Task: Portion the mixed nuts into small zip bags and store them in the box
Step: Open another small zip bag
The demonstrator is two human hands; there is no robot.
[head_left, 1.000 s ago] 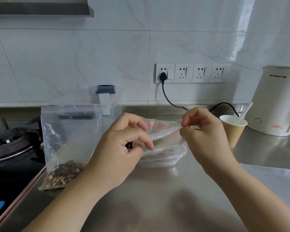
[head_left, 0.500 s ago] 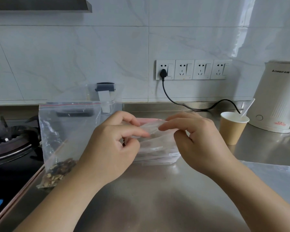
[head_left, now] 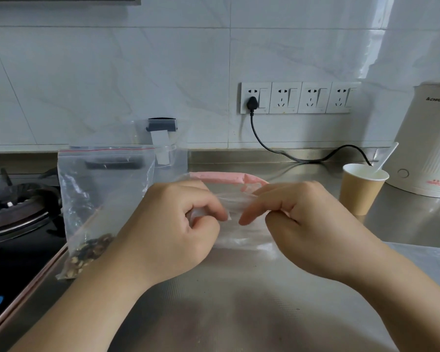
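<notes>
Both hands pinch one thin zip bag (head_left: 235, 199): left hand (head_left: 178, 229) at 9 o'clock, right hand (head_left: 300, 224) at 3. The film looks light, limp and slippery; better to grip its stiffer zip edge.

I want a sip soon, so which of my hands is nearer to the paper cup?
Right. Your right hand is just left of the paper cup, pinching a small clear bag; your left hand grips the bag's other end, farther from the cup.

Bright, even daylight enters from the upper right, leaving a glare streak on the tiled wall (head_left: 376, 41). Soft shadows pool on the steel counter (head_left: 239, 313). Wide-angle bending curves the edges; focus is slightly soft.
</notes>
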